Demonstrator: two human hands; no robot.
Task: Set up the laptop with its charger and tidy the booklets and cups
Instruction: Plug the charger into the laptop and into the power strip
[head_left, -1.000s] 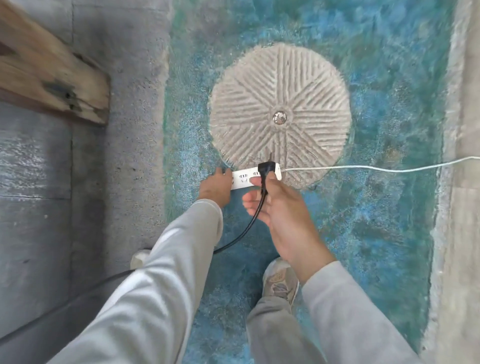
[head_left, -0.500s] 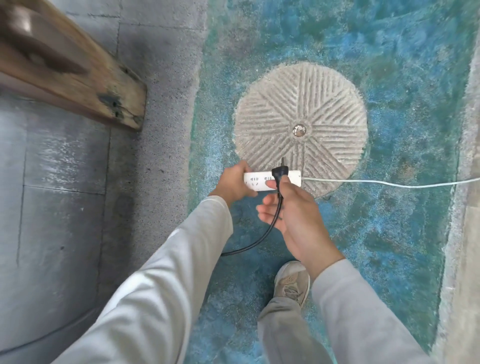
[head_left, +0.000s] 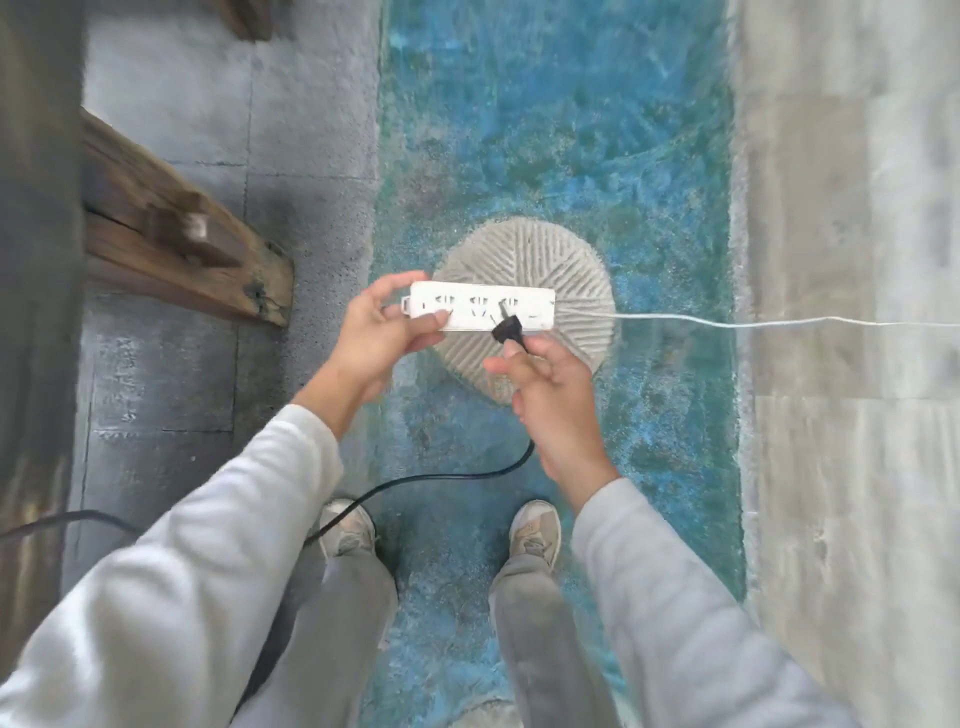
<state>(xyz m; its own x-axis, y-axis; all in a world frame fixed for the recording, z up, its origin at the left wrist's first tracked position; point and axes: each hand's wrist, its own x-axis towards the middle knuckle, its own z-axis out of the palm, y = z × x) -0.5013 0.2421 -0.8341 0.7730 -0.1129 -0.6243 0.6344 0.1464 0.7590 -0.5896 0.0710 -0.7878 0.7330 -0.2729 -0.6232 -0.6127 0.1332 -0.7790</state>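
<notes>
Evidently the charger step: left hand (head_left: 382, 332) grips the power strip (head_left: 480, 306), right hand (head_left: 550, 384) fingers pinch the plug (head_left: 508, 330) against it; next, square the prongs and push.

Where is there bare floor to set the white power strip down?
Bare blue-green painted floor lies between the round grooved stone disc and the pale stone kerb, crossed by the thin white cable. Crowded: by the shoes, where the black cable trails.

Open floor (head_left: 571, 130) beyond power strip (head_left: 467, 299) (white cord (head_left: 727, 322) rightward), wooden beam (head_left: 171, 249) left.
</notes>
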